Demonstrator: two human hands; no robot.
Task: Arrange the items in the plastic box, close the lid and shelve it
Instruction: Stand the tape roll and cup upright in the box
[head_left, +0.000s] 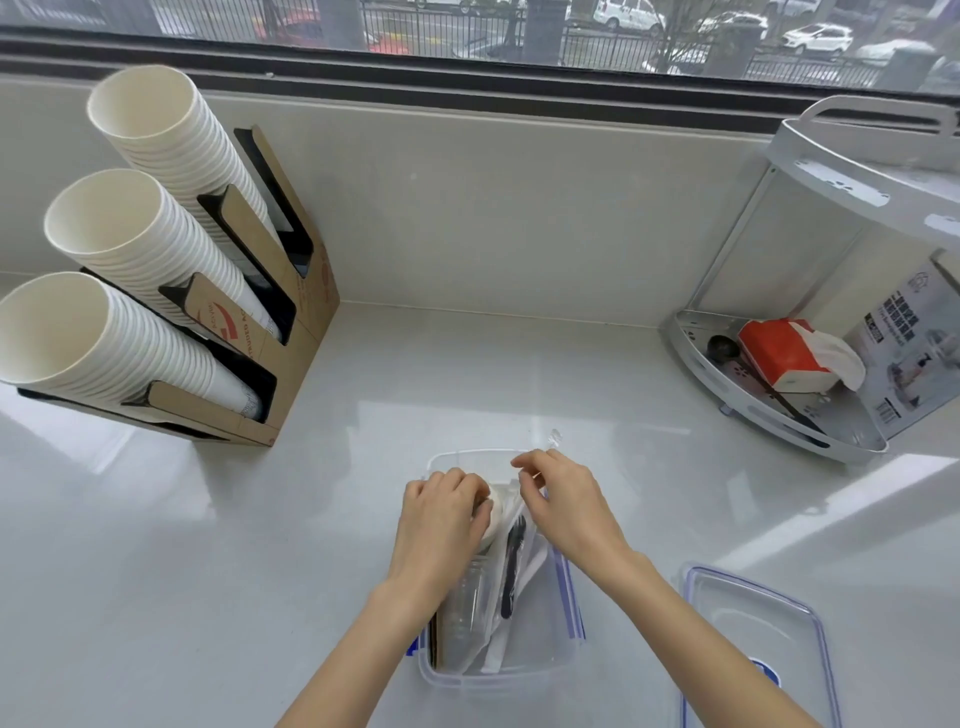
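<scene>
Open plastic box (563, 660) on bench (208, 545) — left hand (441, 514) curled over white cup (497, 512) inside; right hand (563, 499) pinching clear wrapper (551, 441). Lid (753, 644) alongside, right.

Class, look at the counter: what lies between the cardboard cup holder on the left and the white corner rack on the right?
In the head view, only bare counter lies between the cup holder and the corner rack; the plastic box sits nearer the camera.

Your plastic box (563, 660) sits on the counter (208, 571) just before you, its lid (753, 639) lying beside it on the right; cup holder (291, 332) far left, corner shelf (810, 431) far right.
</scene>
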